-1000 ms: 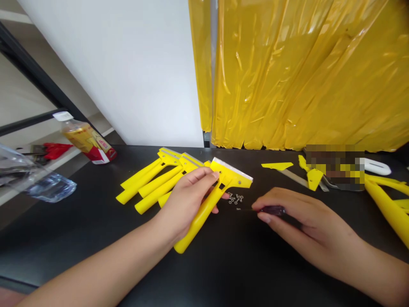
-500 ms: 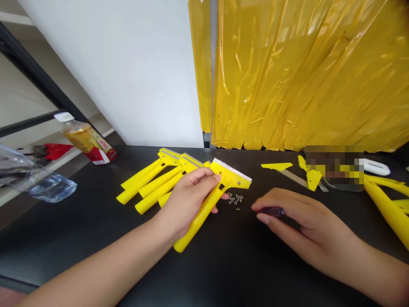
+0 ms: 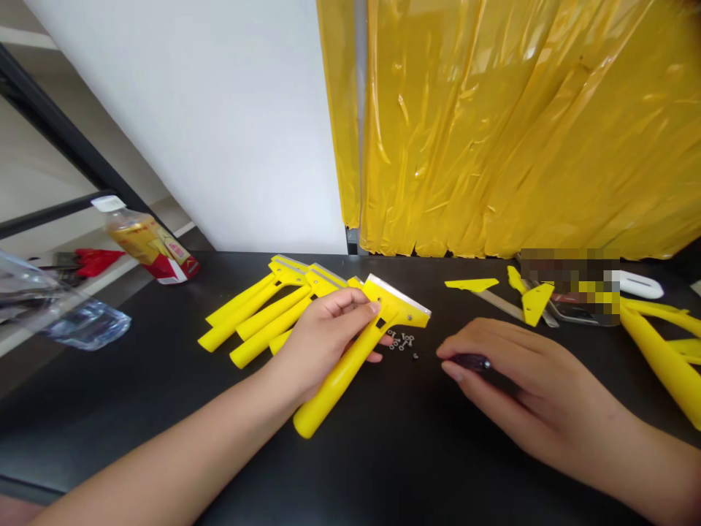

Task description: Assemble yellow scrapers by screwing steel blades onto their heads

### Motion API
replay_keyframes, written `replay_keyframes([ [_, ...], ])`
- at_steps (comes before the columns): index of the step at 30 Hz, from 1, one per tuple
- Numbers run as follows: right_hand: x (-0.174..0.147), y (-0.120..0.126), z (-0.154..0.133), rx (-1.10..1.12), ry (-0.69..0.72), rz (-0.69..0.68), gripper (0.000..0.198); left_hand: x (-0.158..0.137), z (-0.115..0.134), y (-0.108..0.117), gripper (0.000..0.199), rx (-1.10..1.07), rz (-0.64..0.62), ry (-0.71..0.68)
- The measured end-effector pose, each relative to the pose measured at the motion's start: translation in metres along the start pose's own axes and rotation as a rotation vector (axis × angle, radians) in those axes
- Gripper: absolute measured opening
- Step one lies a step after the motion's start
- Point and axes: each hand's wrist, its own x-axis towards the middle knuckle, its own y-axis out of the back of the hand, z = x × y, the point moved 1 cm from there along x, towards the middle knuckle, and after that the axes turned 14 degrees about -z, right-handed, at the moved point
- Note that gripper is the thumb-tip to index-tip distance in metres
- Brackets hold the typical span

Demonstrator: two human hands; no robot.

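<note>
My left hand (image 3: 331,332) is closed around a yellow scraper (image 3: 342,372), its thumb near the head. The scraper tilts up to the right, with a pale blade edge along the top and a screw in its head. My right hand (image 3: 520,383) pinches the dark purple handle of what looks like a small screwdriver (image 3: 472,361); its shaft is hard to make out. Between the hands, small screws (image 3: 402,341) lie loosely on the black table (image 3: 383,460). One small piece (image 3: 415,356) sits apart from them, nearer my right fingertips. Several more yellow scrapers (image 3: 274,303) lie left of my left hand.
At the right lie loose yellow head pieces (image 3: 472,283), a flat metal strip (image 3: 501,305), yellow handles (image 3: 657,351) and a white oval object (image 3: 638,285). A drink bottle (image 3: 150,241) and a clear plastic container (image 3: 90,321) stand left. Yellow film (image 3: 493,131) hangs behind.
The held scraper has shifted very slightly. My right hand has turned the purple handle a little, so its shiny end now shows. The small piece near the screws looks different and sits slightly farther right.
</note>
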Motion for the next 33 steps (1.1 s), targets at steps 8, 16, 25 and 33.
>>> replay_keyframes([
  [8,-0.0003,0.0001,0.0039,-0.016,-0.018,0.024,0.013,0.0023,-0.0044,0.0025,0.024,-0.009,-0.002,-0.001],
  [16,-0.0001,-0.0004,0.0063,0.006,-0.016,0.013,0.014,0.0029,-0.0063,0.0039,0.025,0.000,-0.019,0.004],
  [25,-0.0011,-0.0007,0.0054,0.020,-0.007,0.040,0.014,0.0030,-0.0067,0.0039,0.026,0.025,-0.017,0.013],
  [33,0.0004,-0.0004,0.0059,0.018,-0.011,0.020,0.013,0.0039,-0.0086,0.0051,0.025,0.020,-0.023,0.012],
])
